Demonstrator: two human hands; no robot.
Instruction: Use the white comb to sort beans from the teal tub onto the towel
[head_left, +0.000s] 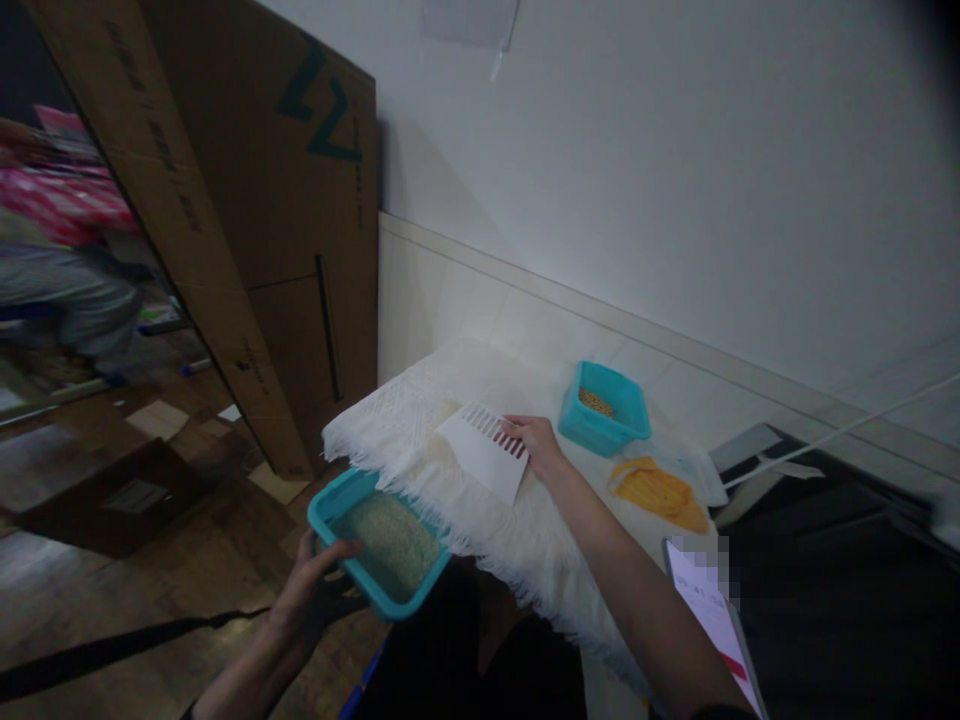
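My left hand (313,590) grips the near rim of a teal tray of rice (382,540), holding it below the left edge of a small table draped in a white fringed cloth (420,420). My right hand (534,440) reaches across the cloth, its fingers closed on the slotted edge of a flat white scraper card (484,452) that lies on the cloth. A second teal tray (604,403) with yellowish grains in it sits on the table beyond the right hand.
An orange-yellow packet (660,493) lies right of my right arm. A tablet or clipboard (712,610) rests at the table's near right corner. A tall cardboard box (262,220) leans at the left. A white wall stands behind, and a wooden floor lies below.
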